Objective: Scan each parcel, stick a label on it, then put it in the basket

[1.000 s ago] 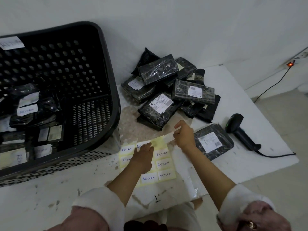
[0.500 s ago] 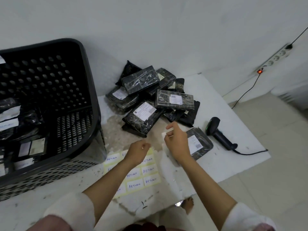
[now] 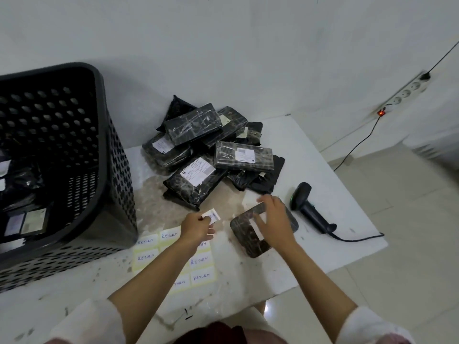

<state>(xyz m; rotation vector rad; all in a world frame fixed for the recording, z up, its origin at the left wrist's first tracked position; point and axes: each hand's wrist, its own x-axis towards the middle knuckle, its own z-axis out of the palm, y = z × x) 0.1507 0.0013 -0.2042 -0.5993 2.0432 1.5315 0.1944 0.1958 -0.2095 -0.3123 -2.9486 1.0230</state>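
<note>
Passing from right hand to left hand, the pinched label is heading for the parcel beside the scanner, which the right fingers, spread, are steadying for sticking.

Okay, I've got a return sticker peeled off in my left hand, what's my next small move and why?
Probably bring the white RETURN sticker pinched in your left hand across and press it onto the black plastic-wrapped parcel under your right hand. That parcel lies apart from the pile, beside the black handheld scanner, with no RETURN sticker visible on it.

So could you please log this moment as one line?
left hand: pinches label | right hand: over parcel | basket: waiting
</note>
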